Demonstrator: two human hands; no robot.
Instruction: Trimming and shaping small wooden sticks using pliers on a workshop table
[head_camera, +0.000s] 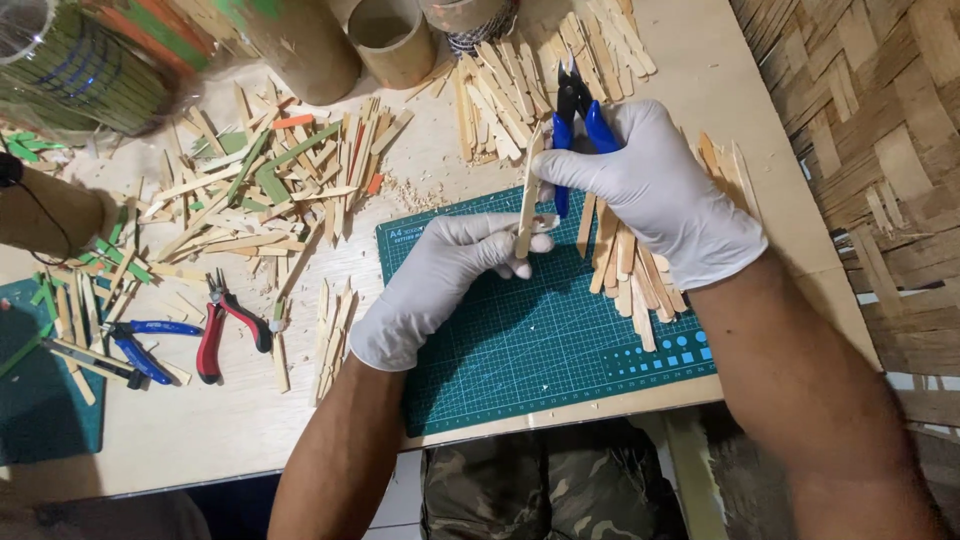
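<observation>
Wood sticks litter the surface (250, 420): red-handled pliers (228, 325) lie idle far left | left hand (440, 275) pinches a pale wooden stick (527, 205) upright over the green cutting mat (540, 340), long axis near vertical | right hand (650, 185) clenches blue-handled cutters (572, 115) touching the stick's upper end, just right of it.
</observation>
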